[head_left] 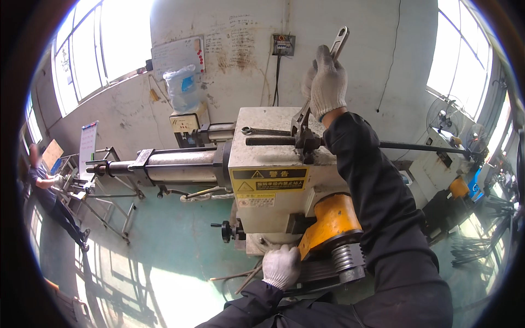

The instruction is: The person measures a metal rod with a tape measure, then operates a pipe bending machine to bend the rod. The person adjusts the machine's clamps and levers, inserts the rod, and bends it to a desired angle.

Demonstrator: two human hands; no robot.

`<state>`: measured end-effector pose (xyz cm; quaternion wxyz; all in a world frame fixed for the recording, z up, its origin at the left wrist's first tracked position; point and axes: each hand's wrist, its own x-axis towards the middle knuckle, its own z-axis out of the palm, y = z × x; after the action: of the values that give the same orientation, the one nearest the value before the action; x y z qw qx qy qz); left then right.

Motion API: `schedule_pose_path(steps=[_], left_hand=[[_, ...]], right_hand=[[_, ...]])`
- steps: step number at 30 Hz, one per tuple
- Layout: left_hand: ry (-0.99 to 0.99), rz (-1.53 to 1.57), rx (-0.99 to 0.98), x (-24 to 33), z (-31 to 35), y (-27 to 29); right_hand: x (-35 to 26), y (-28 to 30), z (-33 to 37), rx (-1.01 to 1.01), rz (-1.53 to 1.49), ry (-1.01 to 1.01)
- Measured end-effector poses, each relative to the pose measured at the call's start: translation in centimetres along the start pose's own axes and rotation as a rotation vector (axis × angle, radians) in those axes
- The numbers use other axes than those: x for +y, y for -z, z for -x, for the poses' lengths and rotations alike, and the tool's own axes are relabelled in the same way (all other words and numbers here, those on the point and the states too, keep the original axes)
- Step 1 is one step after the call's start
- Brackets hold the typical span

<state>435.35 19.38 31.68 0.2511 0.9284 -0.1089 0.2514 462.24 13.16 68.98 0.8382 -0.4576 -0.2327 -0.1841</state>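
Observation:
My right hand, in a white knitted glove, is closed round the handle of an adjustable wrench held upright. The wrench's jaws sit at a nut on a dark threaded rod over the machine's top. Beside the rod lies a second wrench on the pale machine housing. My left hand, gloved too, is low by the lower end of the orange bending arm. Its fingers are curled in; what they hold there is hidden.
A ribbed metal roller stands right of the orange arm. A long cylinder juts out left, with a black handwheel below it. Behind stands a water dispenser. At far left a person stands by a metal frame.

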Motion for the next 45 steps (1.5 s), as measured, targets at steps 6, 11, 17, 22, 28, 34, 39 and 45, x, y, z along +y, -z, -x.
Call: schedule_pose_path(steps=[6,11,17,22,28,34,39,45], left_hand=[[0.011,-0.01,-0.009,0.1,0.0,0.1],[-0.001,-0.003,-0.015,0.1,0.1,0.1],[-0.005,0.026,-0.002,-0.1,0.2,0.0],[-0.019,0.036,-0.001,-0.3,0.0,-0.1],[-0.046,0.047,-0.003,-0.4,-0.2,0.0],[-0.083,0.051,-0.025,-0.5,-0.2,-0.1],[-0.104,0.054,-0.023,-0.5,-0.1,0.0],[-0.055,0.079,-0.161,-0.7,-0.3,0.3]], right_hand=[[-3.4,1.1,6.4,-0.228,0.081,0.206],[-5.0,2.4,12.8,-0.329,0.051,0.301],[-2.6,3.6,16.4,-0.282,-0.02,0.398],[-6.3,1.0,11.6,-0.276,0.19,0.347],[-13.6,4.6,6.5,-0.339,0.057,0.618],[-10.3,8.3,7.2,-0.204,-0.1,0.43],[-8.3,6.9,8.3,-0.02,-0.104,0.382],[-5.8,5.8,3.5,-0.139,0.426,0.643]])
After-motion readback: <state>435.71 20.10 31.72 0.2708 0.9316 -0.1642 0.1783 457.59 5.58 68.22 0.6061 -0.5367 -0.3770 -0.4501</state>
